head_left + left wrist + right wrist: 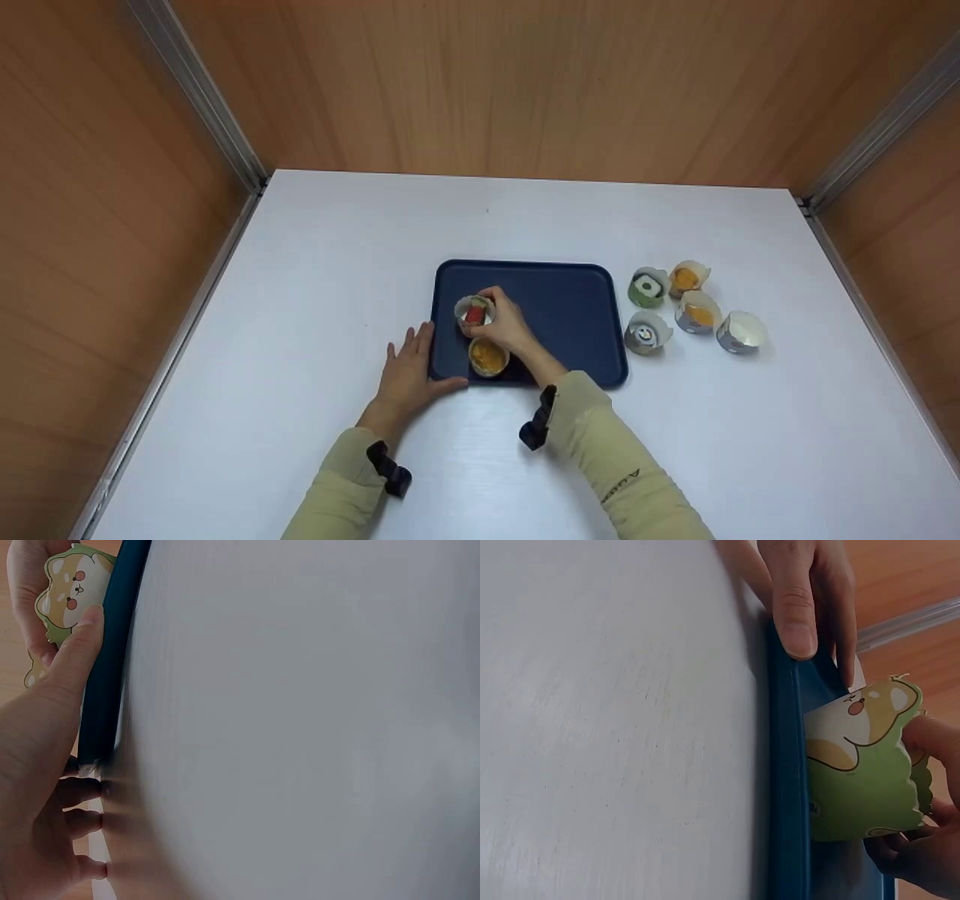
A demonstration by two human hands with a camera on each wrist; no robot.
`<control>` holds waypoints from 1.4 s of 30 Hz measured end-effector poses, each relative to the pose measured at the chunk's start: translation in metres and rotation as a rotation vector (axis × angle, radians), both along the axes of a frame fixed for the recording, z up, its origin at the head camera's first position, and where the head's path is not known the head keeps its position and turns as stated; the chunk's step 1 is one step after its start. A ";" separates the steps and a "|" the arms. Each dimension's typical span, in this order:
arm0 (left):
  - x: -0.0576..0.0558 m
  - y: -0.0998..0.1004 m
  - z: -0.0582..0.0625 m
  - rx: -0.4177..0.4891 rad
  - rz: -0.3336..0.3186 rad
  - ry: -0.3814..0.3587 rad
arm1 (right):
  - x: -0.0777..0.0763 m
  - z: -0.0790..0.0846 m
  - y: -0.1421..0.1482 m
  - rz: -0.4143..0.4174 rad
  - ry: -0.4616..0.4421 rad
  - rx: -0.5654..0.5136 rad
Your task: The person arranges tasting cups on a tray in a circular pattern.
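Note:
My right hand (510, 322) grips a cupcake with a red topping (475, 313) in a paper cup, at the left side of the dark blue tray (562, 315). Just in front of it on the tray sits a cupcake with an orange-yellow topping (489, 357); its green paper cup (862, 795) with a puppy print shows large in the right wrist view. My left hand (405, 379) rests with spread fingers at the tray's front left corner. Its thumb (81, 637) lies along the front rim, while the other fingers are by the left edge.
To the right of the tray stand several more cupcakes: one green-cupped with a white ring (647, 286), two orange-topped including the farther one (685, 279), a pale-topped one (741, 333) and a grey one (646, 333). Wooden panels (487, 90) enclose the white table (337, 247).

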State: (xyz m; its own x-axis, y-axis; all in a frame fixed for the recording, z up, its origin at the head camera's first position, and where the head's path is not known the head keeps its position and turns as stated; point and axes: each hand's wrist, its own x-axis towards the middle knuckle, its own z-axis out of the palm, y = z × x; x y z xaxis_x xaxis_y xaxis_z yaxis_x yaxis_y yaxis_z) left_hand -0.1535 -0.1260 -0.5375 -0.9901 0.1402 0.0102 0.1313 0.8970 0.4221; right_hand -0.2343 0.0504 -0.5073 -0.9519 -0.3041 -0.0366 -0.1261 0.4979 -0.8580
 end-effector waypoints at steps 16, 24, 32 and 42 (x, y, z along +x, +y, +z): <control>-0.001 0.000 -0.002 -0.006 0.001 0.001 | 0.002 0.001 0.000 0.001 -0.043 0.005; 0.000 0.000 -0.002 0.019 -0.001 -0.001 | 0.005 0.004 0.002 0.014 -0.029 0.004; 0.000 0.000 -0.003 0.028 0.001 -0.001 | 0.011 0.008 0.009 0.020 0.027 -0.037; 0.000 -0.001 -0.002 0.048 0.004 0.005 | 0.020 0.012 0.031 0.015 0.108 -0.082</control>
State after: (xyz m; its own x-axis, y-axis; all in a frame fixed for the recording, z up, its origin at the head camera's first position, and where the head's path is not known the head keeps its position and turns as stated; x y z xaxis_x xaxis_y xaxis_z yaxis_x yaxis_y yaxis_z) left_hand -0.1531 -0.1266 -0.5396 -0.9906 0.1354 0.0215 0.1299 0.8761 0.4643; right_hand -0.2148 0.0811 -0.4954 -0.9443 -0.3161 0.0919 -0.2271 0.4236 -0.8769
